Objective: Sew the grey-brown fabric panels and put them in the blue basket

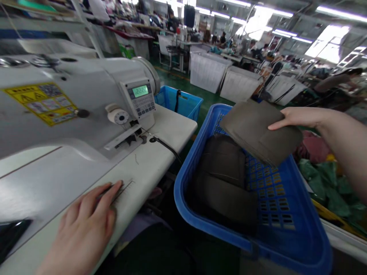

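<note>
My right hand (pixel 298 119) grips the right edge of a folded olive-grey fabric piece (pixel 259 131), holding it above a blue plastic basket (pixel 183 202). A dark stack of similar fabric (pixel 220 183) lies in the basket. My left hand (pixel 82 225) rests on the white sewing table (pixel 160 160), its fingertips on a thin dark strip (pixel 114 193). I cannot tell whether it holds that strip. Beside that hand stands a grey industrial sewing machine (pixel 71 95) with a lit digital control panel (pixel 140 95).
A second blue crate (pixel 179 101) stands behind the table. Green bagged goods (pixel 323 183) and pink cloth (pixel 314 147) lie to the right of the basket. White bins (pixel 208 72) stand across the green floor, with several people working at stations beyond them.
</note>
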`<state>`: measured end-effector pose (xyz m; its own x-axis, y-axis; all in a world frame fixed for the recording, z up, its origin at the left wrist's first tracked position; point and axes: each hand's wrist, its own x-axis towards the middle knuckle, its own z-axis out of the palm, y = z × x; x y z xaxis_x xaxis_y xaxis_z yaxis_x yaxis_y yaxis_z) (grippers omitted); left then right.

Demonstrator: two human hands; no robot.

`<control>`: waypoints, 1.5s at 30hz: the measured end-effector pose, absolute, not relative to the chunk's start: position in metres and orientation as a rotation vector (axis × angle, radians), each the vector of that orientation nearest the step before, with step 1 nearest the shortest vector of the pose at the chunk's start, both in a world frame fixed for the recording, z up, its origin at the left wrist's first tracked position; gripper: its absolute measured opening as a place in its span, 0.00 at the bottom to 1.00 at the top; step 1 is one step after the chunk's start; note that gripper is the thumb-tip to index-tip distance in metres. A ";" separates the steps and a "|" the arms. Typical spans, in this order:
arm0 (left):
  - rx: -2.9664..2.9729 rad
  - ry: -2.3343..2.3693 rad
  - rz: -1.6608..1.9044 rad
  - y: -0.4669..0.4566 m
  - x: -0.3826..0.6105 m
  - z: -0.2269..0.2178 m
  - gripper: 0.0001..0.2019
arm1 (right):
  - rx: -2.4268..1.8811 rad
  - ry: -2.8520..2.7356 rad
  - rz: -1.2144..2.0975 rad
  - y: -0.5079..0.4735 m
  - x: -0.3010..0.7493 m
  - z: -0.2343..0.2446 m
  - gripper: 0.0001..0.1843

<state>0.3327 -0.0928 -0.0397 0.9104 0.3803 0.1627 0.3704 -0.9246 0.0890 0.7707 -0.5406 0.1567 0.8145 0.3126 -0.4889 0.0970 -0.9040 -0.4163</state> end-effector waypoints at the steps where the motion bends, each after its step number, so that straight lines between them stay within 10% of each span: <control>1: 3.043 0.562 0.242 -0.094 0.333 -0.036 0.24 | -2.567 -0.382 0.985 -0.534 0.752 0.154 0.27; 6: 3.076 0.534 0.239 -0.102 0.333 -0.021 0.24 | -2.378 -0.689 1.407 -0.490 0.654 0.065 0.29; 13: 3.048 0.495 0.391 -0.098 0.331 -0.028 0.25 | -2.532 -0.883 0.984 -0.494 0.582 -0.032 0.48; 28: 2.711 0.543 0.471 -0.090 0.329 -0.031 0.24 | -2.292 -0.957 0.182 -0.432 0.520 -0.001 0.24; 45: 1.562 0.469 0.385 -0.180 0.282 0.016 0.31 | -1.291 -0.807 0.711 -0.298 0.339 0.013 0.23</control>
